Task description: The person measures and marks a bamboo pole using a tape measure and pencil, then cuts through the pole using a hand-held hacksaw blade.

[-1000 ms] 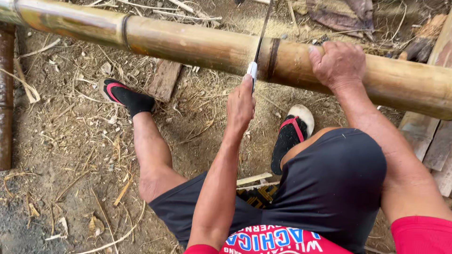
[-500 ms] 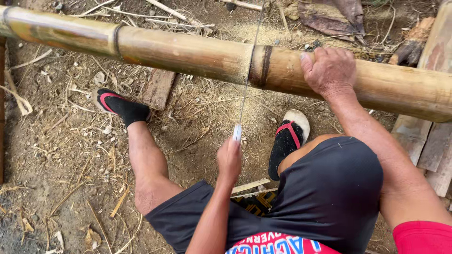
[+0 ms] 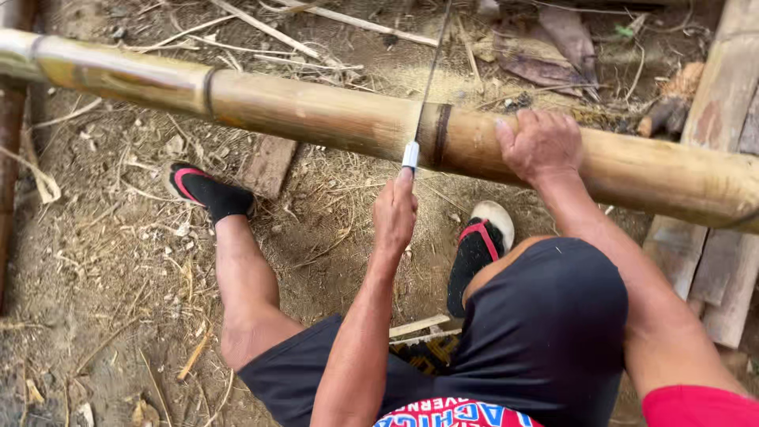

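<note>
A long yellow-brown bamboo pole (image 3: 300,111) lies across the view above the dirt ground. A thin saw blade (image 3: 431,63) crosses it just left of a dark node ring, and pale sawdust lies behind the pole there. My left hand (image 3: 395,213) is closed on the saw's white-wrapped handle (image 3: 409,154), just in front of the pole. To the right of the cut, my right hand (image 3: 541,142) lies on top of the pole and grips it. I am crouched, with my knees below the pole.
My feet in black sandals with red straps (image 3: 202,190) (image 3: 482,245) rest under the pole. A small wooden block (image 3: 269,164) lies beneath it. Stacked planks (image 3: 711,261) stand at the right, a dark pole (image 3: 9,158) at the left edge. Dry leaves and splinters litter the ground.
My left hand drew the saw back toward my body, then pushed it forward again up to the pole. My right hand stayed on the bamboo.
</note>
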